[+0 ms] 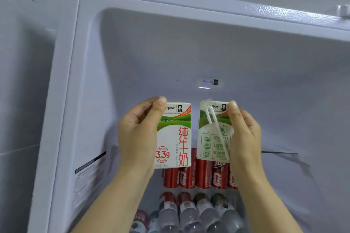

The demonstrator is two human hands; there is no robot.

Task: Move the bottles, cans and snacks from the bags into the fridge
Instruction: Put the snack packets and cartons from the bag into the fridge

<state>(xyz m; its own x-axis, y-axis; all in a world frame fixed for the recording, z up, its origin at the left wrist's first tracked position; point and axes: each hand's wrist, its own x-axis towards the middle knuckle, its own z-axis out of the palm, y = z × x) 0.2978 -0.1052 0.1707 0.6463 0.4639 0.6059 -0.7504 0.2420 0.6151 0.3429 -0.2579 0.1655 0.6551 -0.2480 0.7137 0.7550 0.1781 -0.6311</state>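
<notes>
In front of the open fridge (79, 73), nearest the viewer, two bare forearms are reaching upward. The left hand (138, 134) is pinching the left carton (175, 138) by its upper edge, its fingers (161, 104) curled over the top corner. The right hand (244, 134) is gripping the right carton (214, 134) the same way along its outer side. Both cartons are hanging upright in the air, close beside each other but apart, and resting on nothing.

Each carton is a small, flat-faced paperboard brick with a glossy print. The left one is showing its red-lettered front. The right one is showing its back, where a thin white straw (216, 125) in a clear wrapper is lying aslant.

Below and behind them, clear plastic bottles (189, 212) with dark caps are lying ranked on a lower level. Above these, red metal cans (202, 176) are standing in a tight row on a glass shelf (278, 152). Farthest off, the smooth white moulded back wall (151, 58) is carrying a small lit control panel (210, 82).

The step in hand appears to be placement of the cartons. The next move is likely calling for a level, free spot above or beside the cans. The cartons would need to be set down flat on their bases, then released one hand at a time, so the light boxes do not tip.
</notes>
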